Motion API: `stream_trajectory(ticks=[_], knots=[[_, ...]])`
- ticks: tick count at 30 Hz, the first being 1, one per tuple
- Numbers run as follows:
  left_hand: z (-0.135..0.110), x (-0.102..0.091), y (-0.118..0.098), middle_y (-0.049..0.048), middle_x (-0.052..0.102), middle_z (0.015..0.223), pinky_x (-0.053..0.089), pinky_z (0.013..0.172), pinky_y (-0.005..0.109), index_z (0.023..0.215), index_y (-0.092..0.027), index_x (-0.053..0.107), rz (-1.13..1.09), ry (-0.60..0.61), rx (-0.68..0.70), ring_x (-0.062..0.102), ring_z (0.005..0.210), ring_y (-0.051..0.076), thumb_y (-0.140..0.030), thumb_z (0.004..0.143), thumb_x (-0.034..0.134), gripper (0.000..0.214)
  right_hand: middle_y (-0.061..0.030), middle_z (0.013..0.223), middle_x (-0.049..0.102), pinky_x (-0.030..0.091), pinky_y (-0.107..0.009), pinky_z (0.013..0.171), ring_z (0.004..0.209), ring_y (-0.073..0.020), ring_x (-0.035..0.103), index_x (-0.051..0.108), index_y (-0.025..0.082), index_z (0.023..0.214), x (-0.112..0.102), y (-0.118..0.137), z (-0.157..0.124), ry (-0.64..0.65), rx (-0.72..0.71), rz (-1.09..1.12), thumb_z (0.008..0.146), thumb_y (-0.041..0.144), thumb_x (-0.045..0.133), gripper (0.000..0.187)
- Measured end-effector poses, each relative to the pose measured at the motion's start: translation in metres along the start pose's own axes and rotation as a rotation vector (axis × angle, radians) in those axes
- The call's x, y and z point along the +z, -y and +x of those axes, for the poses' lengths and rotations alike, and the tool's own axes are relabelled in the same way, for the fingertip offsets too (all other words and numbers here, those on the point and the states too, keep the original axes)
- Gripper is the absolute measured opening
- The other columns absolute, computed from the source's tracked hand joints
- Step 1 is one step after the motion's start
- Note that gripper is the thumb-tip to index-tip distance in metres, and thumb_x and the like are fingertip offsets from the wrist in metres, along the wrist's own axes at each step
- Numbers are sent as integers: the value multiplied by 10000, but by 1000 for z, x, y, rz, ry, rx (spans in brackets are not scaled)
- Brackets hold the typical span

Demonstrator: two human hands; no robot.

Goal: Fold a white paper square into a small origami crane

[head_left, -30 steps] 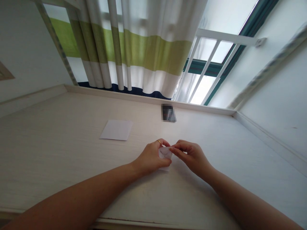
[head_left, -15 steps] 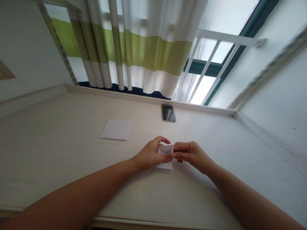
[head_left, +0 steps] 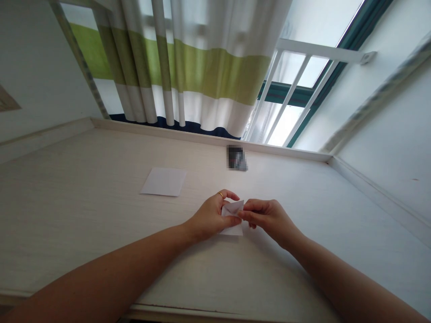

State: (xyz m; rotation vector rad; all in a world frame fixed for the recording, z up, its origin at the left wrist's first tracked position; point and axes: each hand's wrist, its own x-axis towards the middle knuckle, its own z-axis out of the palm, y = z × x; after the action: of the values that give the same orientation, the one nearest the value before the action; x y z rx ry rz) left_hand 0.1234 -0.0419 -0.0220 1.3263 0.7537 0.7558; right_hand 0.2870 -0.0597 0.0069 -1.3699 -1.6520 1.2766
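Observation:
A small piece of folded white paper (head_left: 232, 209) is held just above the pale tabletop, its creases showing on the upper part. My left hand (head_left: 213, 214), with a ring on one finger, grips it from the left; the thumb lies across its front. From the right, my right hand (head_left: 264, 214) pinches the paper's right edge between thumb and forefinger. Part of the paper is hidden by the left thumb. A flat white sheet of paper (head_left: 164, 181) lies on the table to the left, beyond my left hand.
A small dark, blurred-out item (head_left: 236, 158) lies near the table's back ledge. The wide pale table (head_left: 84, 202) meets walls at left and right. Behind it hang white and green curtains (head_left: 215, 72), beside a white railing (head_left: 316, 50) before the window.
My right thumb has shifted slightly up along the paper's right edge, and the upper flap stands a little higher. My left hand stays almost where it was.

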Motion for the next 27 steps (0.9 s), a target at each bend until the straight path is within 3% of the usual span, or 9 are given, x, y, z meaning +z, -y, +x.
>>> stream_trajectory(ticks=[16, 27], knots=[[0, 2, 1, -25, 549, 676, 375, 545, 215, 951, -174, 437, 33, -52, -7, 508, 581, 101, -156, 609, 629, 392, 39, 430, 479, 326, -202, 439, 421, -69, 413, 609, 151, 553, 10, 4, -3, -123, 34, -41, 642, 276, 617, 154], [0, 3, -1, -33, 533, 633, 351, 525, 200, 900, -166, 448, 49, -61, -34, 482, 542, 87, -183, 643, 603, 300, 40, 429, 453, 305, -201, 430, 424, -70, 390, 549, 150, 526, 12, 0, -1, -118, -10, -88, 663, 351, 594, 247]])
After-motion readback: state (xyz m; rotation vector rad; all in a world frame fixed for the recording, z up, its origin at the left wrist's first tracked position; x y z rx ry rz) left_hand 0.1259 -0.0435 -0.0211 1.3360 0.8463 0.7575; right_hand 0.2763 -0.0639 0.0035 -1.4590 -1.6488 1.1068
